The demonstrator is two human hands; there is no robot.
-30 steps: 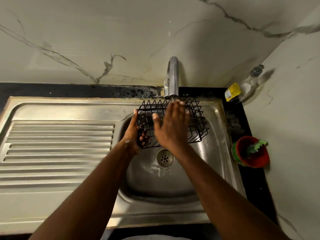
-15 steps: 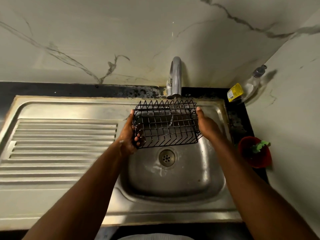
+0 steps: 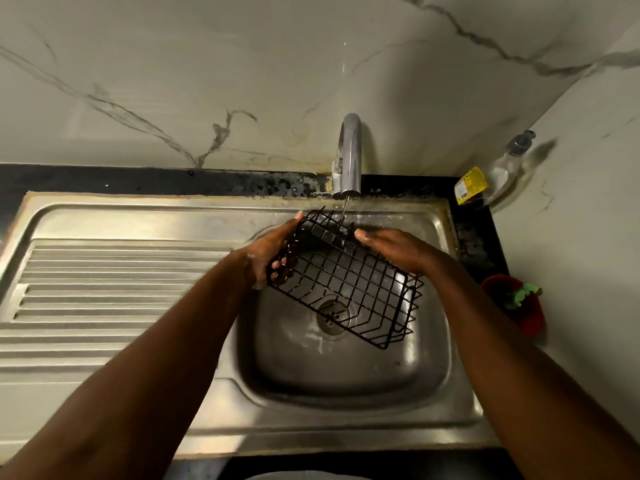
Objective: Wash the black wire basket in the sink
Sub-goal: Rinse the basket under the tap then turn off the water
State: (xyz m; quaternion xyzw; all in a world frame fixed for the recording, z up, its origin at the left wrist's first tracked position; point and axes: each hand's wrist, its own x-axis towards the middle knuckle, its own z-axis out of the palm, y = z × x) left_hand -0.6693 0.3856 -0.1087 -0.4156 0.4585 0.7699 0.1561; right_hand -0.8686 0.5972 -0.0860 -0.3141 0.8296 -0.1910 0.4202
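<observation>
The black wire basket (image 3: 349, 285) hangs tilted over the steel sink bowl (image 3: 346, 372), its far corner under a thin stream from the tap (image 3: 349, 157). My left hand (image 3: 273, 254) grips the basket's left end, fingers curled through the wires. My right hand (image 3: 394, 249) lies flat with straight fingers on the basket's upper long side. The basket's lower right corner points toward the drain (image 3: 332, 315), seen through the wires.
A ribbed drainboard (image 3: 114, 296) stretches left of the bowl. A clear soap dispenser (image 3: 491, 178) with a yellow label leans in the back right corner. A red cup (image 3: 516, 306) holding a green scrubber sits on the black counter at right.
The basket has turned from level to slanted, its right end dropping toward the drain. My right hand left the basket's right end and now rests on its upper side.
</observation>
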